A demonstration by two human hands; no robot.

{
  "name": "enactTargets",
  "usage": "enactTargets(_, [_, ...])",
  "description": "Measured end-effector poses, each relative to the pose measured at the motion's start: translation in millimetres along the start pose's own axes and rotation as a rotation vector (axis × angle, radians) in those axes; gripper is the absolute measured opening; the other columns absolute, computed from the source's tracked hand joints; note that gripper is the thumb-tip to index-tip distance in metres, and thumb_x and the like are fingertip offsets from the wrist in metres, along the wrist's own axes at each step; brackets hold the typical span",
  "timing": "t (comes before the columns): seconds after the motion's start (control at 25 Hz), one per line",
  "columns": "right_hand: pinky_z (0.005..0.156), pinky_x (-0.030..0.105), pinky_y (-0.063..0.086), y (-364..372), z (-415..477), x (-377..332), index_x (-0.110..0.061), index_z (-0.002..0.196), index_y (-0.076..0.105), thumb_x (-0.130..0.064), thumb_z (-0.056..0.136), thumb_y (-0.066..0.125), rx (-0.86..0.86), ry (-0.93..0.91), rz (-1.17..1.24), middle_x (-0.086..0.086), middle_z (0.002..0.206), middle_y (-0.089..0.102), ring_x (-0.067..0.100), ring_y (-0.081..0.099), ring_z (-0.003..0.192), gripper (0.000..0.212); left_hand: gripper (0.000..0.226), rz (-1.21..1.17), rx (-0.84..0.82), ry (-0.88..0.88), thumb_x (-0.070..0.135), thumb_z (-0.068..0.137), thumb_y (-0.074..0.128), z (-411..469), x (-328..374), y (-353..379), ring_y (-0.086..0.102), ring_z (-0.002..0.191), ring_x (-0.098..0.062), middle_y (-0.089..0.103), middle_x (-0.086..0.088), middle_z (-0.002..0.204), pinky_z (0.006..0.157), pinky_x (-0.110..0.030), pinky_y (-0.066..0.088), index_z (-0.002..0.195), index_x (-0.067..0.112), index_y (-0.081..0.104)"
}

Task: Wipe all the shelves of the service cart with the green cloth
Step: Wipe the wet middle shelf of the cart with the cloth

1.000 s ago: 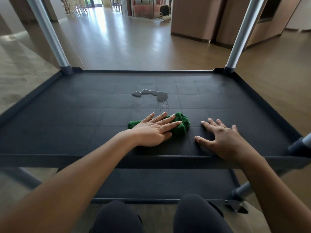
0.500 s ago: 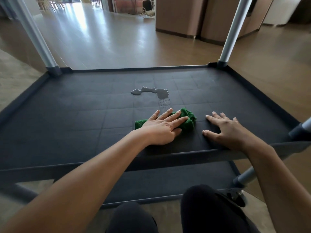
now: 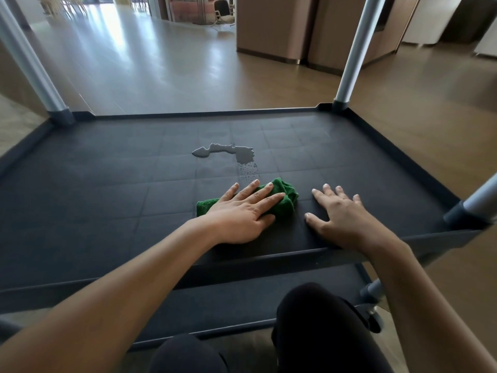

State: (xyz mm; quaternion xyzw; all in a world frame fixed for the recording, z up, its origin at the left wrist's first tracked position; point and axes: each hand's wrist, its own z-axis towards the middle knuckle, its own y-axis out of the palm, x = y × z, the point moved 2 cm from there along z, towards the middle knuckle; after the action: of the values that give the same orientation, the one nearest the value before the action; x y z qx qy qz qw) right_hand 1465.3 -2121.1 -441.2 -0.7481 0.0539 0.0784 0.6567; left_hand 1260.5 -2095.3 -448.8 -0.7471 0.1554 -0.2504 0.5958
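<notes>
Your left hand (image 3: 242, 211) lies flat, fingers straight, pressing the green cloth (image 3: 285, 197) onto the cart shelf (image 3: 107, 189), near the front edge. Your right hand (image 3: 341, 216) rests open and flat just beside the cloth, holding nothing. The puddle (image 3: 228, 153) sits farther back. Risk: the bunched cloth may smear water instead of soaking it up, and the lower shelf (image 3: 242, 300) could get skipped.

The head camera looks forward and down, close over the cart shelf (image 3: 107, 184), with floor (image 3: 188, 76) beyond.
</notes>
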Motion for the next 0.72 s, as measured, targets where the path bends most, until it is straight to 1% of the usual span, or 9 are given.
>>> enactTargets(0.12, [0.116,0.048,0.0,0,1,-7,-0.019,0.151,0.015,-0.048,0.093,0.039,-0.005,0.054,-0.015,0.007,0.16,0.006,0.025,0.001,0.147,0.069,0.053,0.012,0.015,0.027,0.05,0.101,0.022,-3,-3,1,-0.02,0.142,-0.002,-0.012,0.02,0.157,0.117,-0.034,-0.016,0.146,0.049,-0.005])
enactTargets(0.2, [0.116,0.051,0.001,2,0,-20,-0.016,0.15,0.016,-0.043,0.094,0.037,-0.003,0.087,-0.016,0.01,0.159,0.007,0.029,0.002,0.146,0.066,0.052,0.01,0.015,0.072,0.046,0.102,0.022,-7,-7,0,-0.021,0.141,-0.001,-0.012,0.021,0.156,0.115,-0.03,-0.018,0.144,0.05,-0.007])
enactTargets(0.28, [0.116,0.052,0.001,7,-3,-41,-0.014,0.149,0.02,-0.036,0.095,0.036,0.022,0.076,0.017,0.013,0.158,0.01,0.032,0.004,0.145,0.061,0.052,0.01,0.002,0.123,0.044,0.102,0.023,-17,-14,-2,-0.023,0.139,0.002,-0.013,0.022,0.155,0.113,-0.027,-0.019,0.14,0.052,-0.012])
enactTargets(0.36, [0.116,0.053,0.002,11,-6,-60,-0.011,0.149,0.021,-0.033,0.096,0.035,0.049,0.068,0.037,0.015,0.157,0.012,0.034,0.005,0.145,0.059,0.051,0.021,-0.029,0.161,0.043,0.103,0.023,-30,-23,-3,-0.027,0.137,0.003,-0.017,0.024,0.154,0.114,-0.027,-0.02,0.134,0.054,-0.016])
enactTargets(0.48, [0.116,0.052,0.002,14,-8,-81,-0.011,0.149,0.021,-0.038,0.096,0.035,0.053,0.067,0.063,0.016,0.157,0.012,0.035,0.005,0.145,0.061,0.052,0.031,-0.06,0.181,0.044,0.102,0.022,-57,-39,-5,-0.033,0.133,0.006,-0.024,0.03,0.148,0.111,-0.023,-0.023,0.128,0.06,-0.02])
enactTargets(0.6, [0.116,0.052,0.0,21,-13,-104,-0.015,0.149,0.021,-0.04,0.096,0.035,0.043,-0.015,0.091,0.015,0.158,0.011,0.033,0.003,0.145,0.06,0.052,0.027,-0.098,0.174,0.046,0.1,0.021,-84,-58,-7,-0.036,0.129,0.012,-0.029,0.036,0.142,0.106,-0.016,-0.027,0.128,0.062,-0.02])
enactTargets(0.72, [0.115,0.052,-0.003,29,-18,-115,-0.018,0.151,0.015,-0.045,0.095,0.031,0.062,-0.048,0.081,0.013,0.159,0.006,0.032,-0.002,0.146,0.064,0.05,0.045,-0.127,0.146,0.06,0.09,0.01,-98,-68,-8,-0.036,0.129,0.013,-0.031,0.038,0.141,0.105,-0.015,-0.028,0.128,0.064,-0.022])
